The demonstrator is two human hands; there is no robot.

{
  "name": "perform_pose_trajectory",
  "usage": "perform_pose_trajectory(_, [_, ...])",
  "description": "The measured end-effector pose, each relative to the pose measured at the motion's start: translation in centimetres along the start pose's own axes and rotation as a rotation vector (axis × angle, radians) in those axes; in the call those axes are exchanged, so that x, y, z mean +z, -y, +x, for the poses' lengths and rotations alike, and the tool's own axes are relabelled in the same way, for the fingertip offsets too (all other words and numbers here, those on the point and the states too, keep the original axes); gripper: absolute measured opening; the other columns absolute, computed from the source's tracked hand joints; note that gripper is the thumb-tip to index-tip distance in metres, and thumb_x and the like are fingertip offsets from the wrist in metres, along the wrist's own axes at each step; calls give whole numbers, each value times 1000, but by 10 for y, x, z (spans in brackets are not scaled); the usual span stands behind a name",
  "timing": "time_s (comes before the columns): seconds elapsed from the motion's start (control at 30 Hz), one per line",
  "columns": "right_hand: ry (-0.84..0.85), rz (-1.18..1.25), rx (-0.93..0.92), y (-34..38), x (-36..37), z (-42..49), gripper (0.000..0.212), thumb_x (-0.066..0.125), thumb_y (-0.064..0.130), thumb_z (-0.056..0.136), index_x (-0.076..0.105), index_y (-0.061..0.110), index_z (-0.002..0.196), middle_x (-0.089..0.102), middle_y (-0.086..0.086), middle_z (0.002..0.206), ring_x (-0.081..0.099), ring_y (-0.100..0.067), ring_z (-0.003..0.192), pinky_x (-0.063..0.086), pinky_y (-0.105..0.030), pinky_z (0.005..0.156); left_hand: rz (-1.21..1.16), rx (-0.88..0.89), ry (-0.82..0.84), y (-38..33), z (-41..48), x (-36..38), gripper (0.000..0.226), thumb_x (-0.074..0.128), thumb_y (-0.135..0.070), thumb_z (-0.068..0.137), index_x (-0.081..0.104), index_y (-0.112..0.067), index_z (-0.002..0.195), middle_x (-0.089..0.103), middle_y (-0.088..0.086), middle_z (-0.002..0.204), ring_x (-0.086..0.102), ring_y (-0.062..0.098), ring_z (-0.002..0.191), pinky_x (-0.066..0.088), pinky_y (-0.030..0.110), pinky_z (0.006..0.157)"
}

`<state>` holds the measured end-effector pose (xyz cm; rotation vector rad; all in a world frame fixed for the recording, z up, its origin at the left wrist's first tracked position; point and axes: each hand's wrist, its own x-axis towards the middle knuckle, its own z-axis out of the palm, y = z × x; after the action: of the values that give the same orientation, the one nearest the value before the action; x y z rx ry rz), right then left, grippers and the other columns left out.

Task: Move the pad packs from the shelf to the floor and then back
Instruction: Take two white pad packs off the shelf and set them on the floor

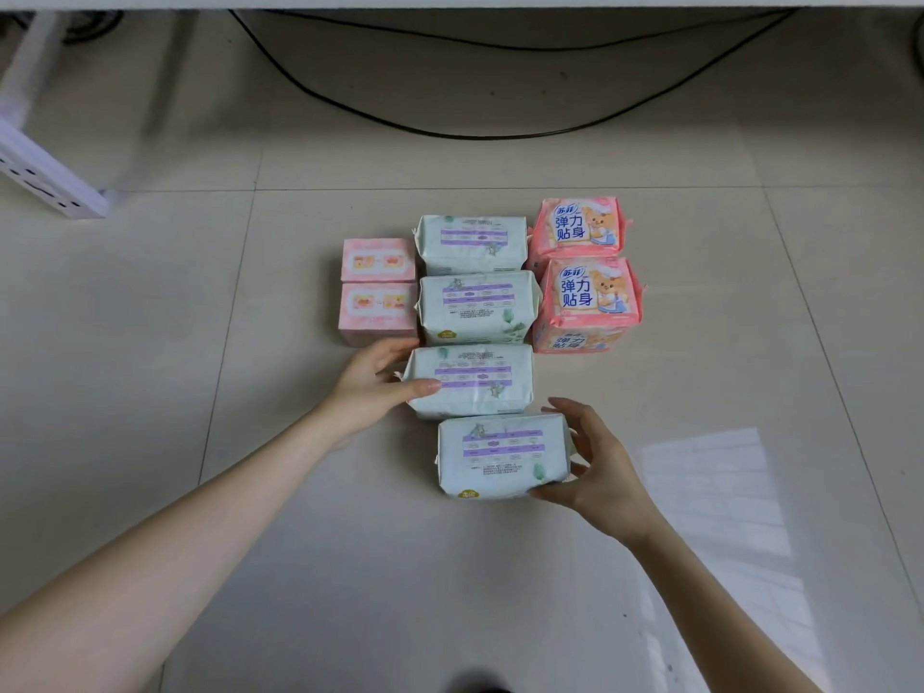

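Observation:
Several pad packs lie in rows on the tiled floor. A middle column holds pale green packs. My left hand grips the left end of the third green pack, thumb on top. My right hand holds the right end of the nearest green pack, fingers curved round its edge. Beyond lie two more green packs. Two small pink packs sit on the left. Two coral packs with a bear print sit on the right.
A white shelf edge runs along the top of the view. A black cable loops over the floor beneath it. A white perforated frame stands at the far left. A bright window reflection lies on the tiles at right.

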<state>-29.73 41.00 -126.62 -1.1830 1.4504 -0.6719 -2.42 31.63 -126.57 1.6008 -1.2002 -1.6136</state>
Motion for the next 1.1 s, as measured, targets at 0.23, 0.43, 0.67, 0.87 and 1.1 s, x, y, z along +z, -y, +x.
perform_pose_trajectory(0.23, [-7,62,-27,8,18,10,94,89,7,62,41,31,138,59,21,125,56,0,115,51,-15,80,-61,-36,-22,0,6,4,33,75,-6,81,67,-7,112,73,4,106,70,12,91,53,18,71])
perform_pose_trajectory(0.43, [-46,76,-18,5,26,10,88,88,8,65,43,34,136,60,21,122,56,-1,116,52,-16,78,-41,-11,-7,-3,12,6,25,75,-7,81,70,-9,106,75,0,101,71,10,89,53,17,68])
perform_pose_trajectory(0.67, [-61,63,13,3,29,9,86,87,5,65,44,33,134,60,20,121,56,-1,115,53,-17,78,-16,-1,6,-4,12,6,27,76,-9,80,70,-10,107,75,-1,104,71,12,94,55,19,72])
perform_pose_trajectory(0.87, [-113,-12,74,5,31,2,83,88,15,65,44,31,133,62,25,112,56,5,109,52,-16,81,76,17,1,-8,6,5,25,74,-11,83,70,-8,108,74,2,104,69,22,99,57,26,79])
perform_pose_trajectory(1.1, [-145,-286,157,29,29,-18,85,80,21,72,36,22,144,54,4,138,51,-14,124,47,-30,94,293,-71,-48,-14,-22,-6,36,70,-26,88,65,-17,123,68,0,122,61,20,117,43,42,106])
